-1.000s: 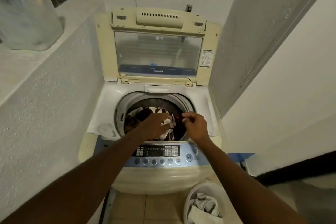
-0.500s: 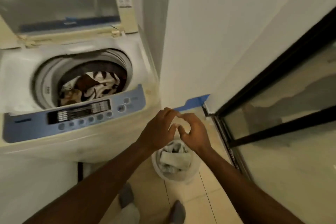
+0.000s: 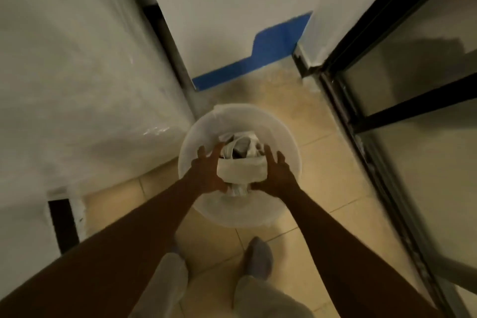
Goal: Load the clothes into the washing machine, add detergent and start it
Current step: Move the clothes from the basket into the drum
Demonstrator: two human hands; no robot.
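Note:
A round white bucket (image 3: pixel 290 147) stands on the tiled floor and holds white and grey clothes (image 3: pixel 241 146). A folded white cloth (image 3: pixel 241 170) lies on top of the pile. My left hand (image 3: pixel 206 170) is at the cloth's left end and my right hand (image 3: pixel 277 175) at its right end. Both have their fingers spread, and neither has closed around the cloth. The washing machine's white front (image 3: pixel 77 80) fills the left side. Its drum and control panel are out of view.
A black-framed glass door (image 3: pixel 387 111) runs along the right. The white wall behind the bucket carries a blue strip (image 3: pixel 258 59) at floor level. My feet in grey socks (image 3: pixel 258 258) stand just in front of the bucket. A dark gap (image 3: pixel 62 224) sits under the machine at lower left.
My view has swung down from the open machine to the bucket. Both hands left the drum, dropped into the bucket and spread their fingers around the folded white cloth.

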